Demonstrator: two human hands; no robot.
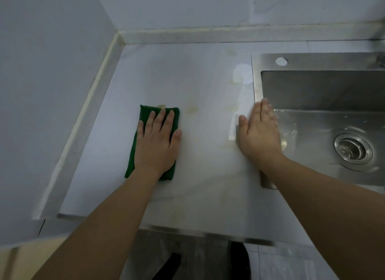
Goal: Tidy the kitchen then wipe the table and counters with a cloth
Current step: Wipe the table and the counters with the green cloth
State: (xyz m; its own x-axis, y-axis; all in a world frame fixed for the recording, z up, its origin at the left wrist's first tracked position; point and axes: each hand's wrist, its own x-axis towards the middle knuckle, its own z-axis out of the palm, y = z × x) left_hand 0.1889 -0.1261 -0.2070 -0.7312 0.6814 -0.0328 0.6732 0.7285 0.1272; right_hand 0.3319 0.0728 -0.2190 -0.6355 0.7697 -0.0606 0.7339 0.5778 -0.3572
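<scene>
A folded green cloth (145,117) lies flat on the white counter (200,175), left of centre. My left hand (158,142) presses down on it with straight, spread fingers and covers most of it. My right hand (259,131) rests flat with straight fingers on the counter at the left rim of the steel sink (256,77). Yellowish stains (192,109) mark the counter between and beyond my hands.
The sink basin (325,121) with a round drain (353,149) fills the right side. Grey walls meet in a corner at the back left, with a pale sealant strip (87,104) along the counter's left edge. The counter's front edge runs along the bottom.
</scene>
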